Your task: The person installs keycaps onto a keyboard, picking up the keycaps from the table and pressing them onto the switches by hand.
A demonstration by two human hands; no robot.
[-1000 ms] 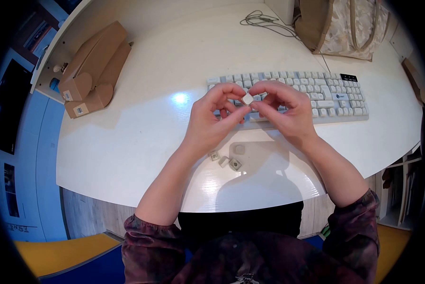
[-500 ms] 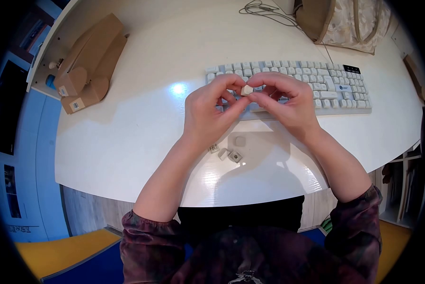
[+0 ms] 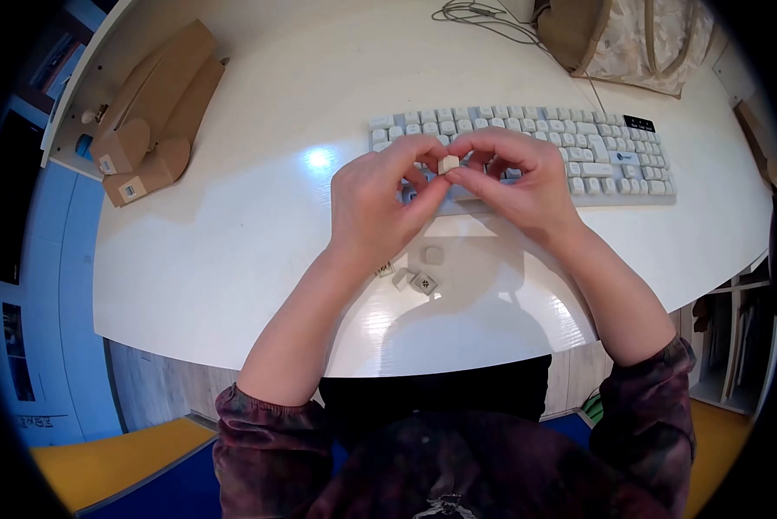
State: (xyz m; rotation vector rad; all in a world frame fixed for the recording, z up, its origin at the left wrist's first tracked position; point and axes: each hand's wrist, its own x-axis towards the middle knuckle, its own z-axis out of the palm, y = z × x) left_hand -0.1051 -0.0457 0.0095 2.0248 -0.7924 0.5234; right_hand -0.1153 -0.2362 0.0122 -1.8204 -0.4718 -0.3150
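Observation:
Between the fingertips of both hands is a small white keycap, held above the near left part of a white keyboard. My left hand pinches it from the left, and my right hand pinches it from the right. The hands hide part of the keyboard's keys. On the white desk below them lie several loose keycaps: one pale and plain, one with a dark mark, one on its side and one partly hidden by my left wrist.
Folded brown cardboard lies at the desk's left side. A coiled grey cable is at the back, and a beige patterned bag stands at the back right. The desk's curved front edge is near my body.
The held keycap has been turned between my fingers, so a different side shows. The whole view has shifted slightly, with the desk objects appearing a little higher and further left.

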